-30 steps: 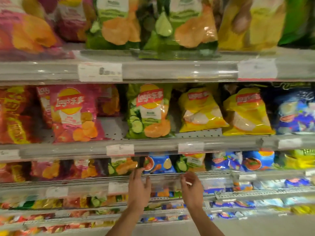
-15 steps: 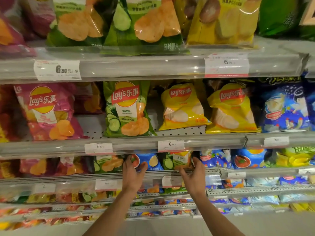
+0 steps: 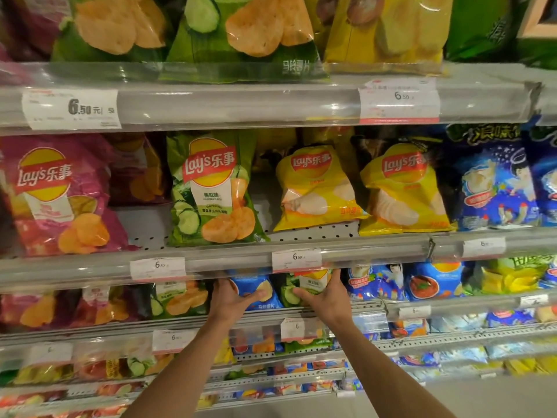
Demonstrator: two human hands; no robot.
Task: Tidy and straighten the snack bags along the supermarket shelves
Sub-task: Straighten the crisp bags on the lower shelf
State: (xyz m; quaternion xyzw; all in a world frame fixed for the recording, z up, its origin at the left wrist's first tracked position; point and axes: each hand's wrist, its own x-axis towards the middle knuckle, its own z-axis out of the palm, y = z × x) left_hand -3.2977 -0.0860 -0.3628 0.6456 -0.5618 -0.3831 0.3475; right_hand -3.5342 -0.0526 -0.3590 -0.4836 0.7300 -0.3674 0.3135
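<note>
Both my arms reach into the third shelf from the top. My left hand (image 3: pixel 230 300) grips a blue chip bag (image 3: pixel 259 289), with the thumb across its front. Just to the right, my right hand (image 3: pixel 324 297) grips a green cucumber chip bag (image 3: pixel 304 286), thumb on its lower front. The two bags stand side by side, and their tops are hidden behind the shelf rail (image 3: pixel 229 260). One shelf up stand a pink bag (image 3: pixel 57 200), a green bag (image 3: pixel 211 191) and two yellow bags (image 3: pixel 313 188), which lean to the side.
Large green and yellow bags fill the top shelf (image 3: pixel 241 101). Blue bags (image 3: pixel 494 182) stand at the right of the middle shelf. More blue and yellow bags (image 3: pixel 434 282) sit right of my hands, and green and pink ones (image 3: pixel 177 300) to the left. Lower shelves hold small packs.
Both hands rose from the shelf rail into the shelf and closed on the blue and green bags. The view moved closer and shifted right.
</note>
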